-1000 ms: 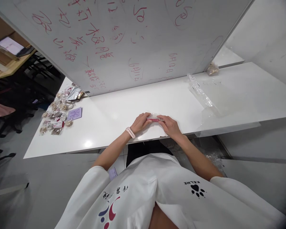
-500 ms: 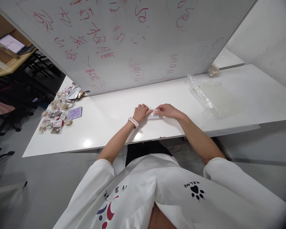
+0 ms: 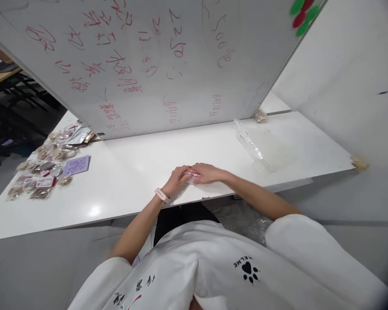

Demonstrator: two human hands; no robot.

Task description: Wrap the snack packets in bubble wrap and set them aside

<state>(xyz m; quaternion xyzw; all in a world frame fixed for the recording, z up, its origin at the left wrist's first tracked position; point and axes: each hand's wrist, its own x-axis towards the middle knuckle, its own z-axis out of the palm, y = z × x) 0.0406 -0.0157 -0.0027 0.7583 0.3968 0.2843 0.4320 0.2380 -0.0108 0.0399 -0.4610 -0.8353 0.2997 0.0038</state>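
Both hands meet over the white table, close to its front edge. Between them is a small clear plastic packet with a pink-red strip showing; its contents are largely covered by fingers. My left hand, with a pale pink watch band at the wrist, is closed on the packet's left side. From the right, my right hand grips the same packet, its fingers bent over the top. The fingertips of both hands nearly touch.
Several small clear bags of dried goods crowd the table's left end, beside a purple card. Clear plastic sleeves lie to the right. A whiteboard with red writing stands along the back. A small bag sits by its right corner.
The view has swung to the right. The packet earlier lay flat with a white, printed face showing; now a pink-red strip shows and my hands cover more of it.
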